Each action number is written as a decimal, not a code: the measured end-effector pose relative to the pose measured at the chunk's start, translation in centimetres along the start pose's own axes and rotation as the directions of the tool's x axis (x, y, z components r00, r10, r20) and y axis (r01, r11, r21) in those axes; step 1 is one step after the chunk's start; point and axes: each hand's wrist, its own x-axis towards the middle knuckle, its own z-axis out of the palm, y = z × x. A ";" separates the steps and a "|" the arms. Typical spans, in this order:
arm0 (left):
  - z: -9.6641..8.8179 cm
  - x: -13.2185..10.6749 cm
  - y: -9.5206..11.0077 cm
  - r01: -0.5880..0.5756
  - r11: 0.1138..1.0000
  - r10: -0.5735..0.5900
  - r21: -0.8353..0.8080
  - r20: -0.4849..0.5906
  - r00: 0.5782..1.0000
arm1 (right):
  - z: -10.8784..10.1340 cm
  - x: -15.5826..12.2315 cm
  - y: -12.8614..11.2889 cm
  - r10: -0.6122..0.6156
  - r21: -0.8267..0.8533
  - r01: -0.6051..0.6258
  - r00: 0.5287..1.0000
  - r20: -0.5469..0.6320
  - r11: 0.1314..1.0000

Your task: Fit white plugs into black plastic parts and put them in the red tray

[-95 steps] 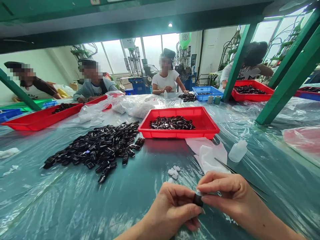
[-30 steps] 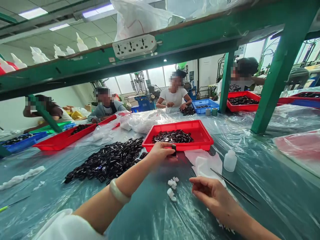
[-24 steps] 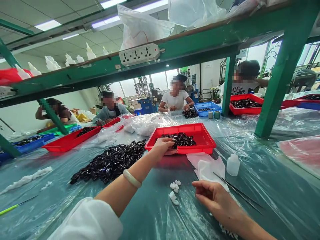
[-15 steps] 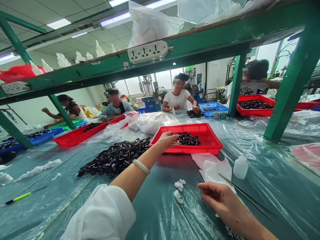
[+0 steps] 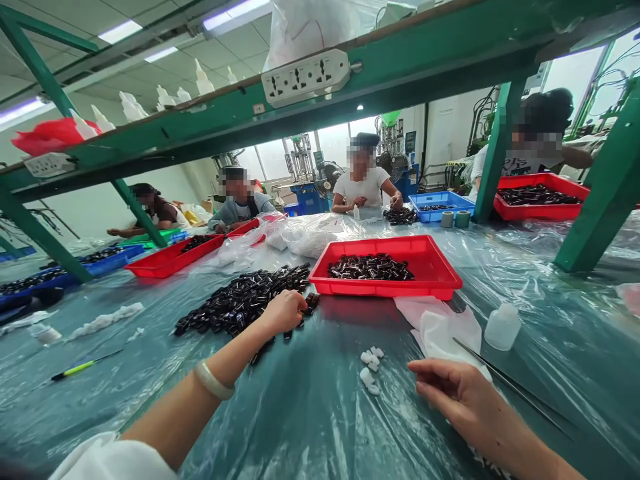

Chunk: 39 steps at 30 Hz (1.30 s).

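While L hand (image 5: 283, 313), fingers curled together, rests at near edge of heap of small glossy black pcs (image 5: 240, 300), grip unclear, R hand (image 5: 457, 393) lies loosely open, nothing visible in it, by white cloth (image 5: 447, 333) and long steel tweezers (image 5: 510, 390) at near R of plastic-sheeted bench (image 5: 280, 420).

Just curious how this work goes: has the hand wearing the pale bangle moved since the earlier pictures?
Yes. The left hand has slid leftward off the near rim of the red plastic tray, and now rests beside the heap of small black pieces.
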 end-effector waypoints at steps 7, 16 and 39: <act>1.7 -1.2 -0.9 -0.025 0.991 0.028 0.131 -0.018 0.999 | -0.1 0.1 0.4 0.008 -0.005 -0.008 1.000 -0.003 1.000; 2.3 -5.5 7.4 -0.211 0.911 0.281 -0.355 0.159 0.946 | -0.2 -0.6 -0.8 -0.087 0.076 0.090 0.995 -0.048 0.993; 5.6 -7.5 10.9 0.151 0.284 0.217 -0.947 0.217 0.952 | 1.7 -1.1 -1.6 0.155 0.635 -0.303 0.948 0.278 0.710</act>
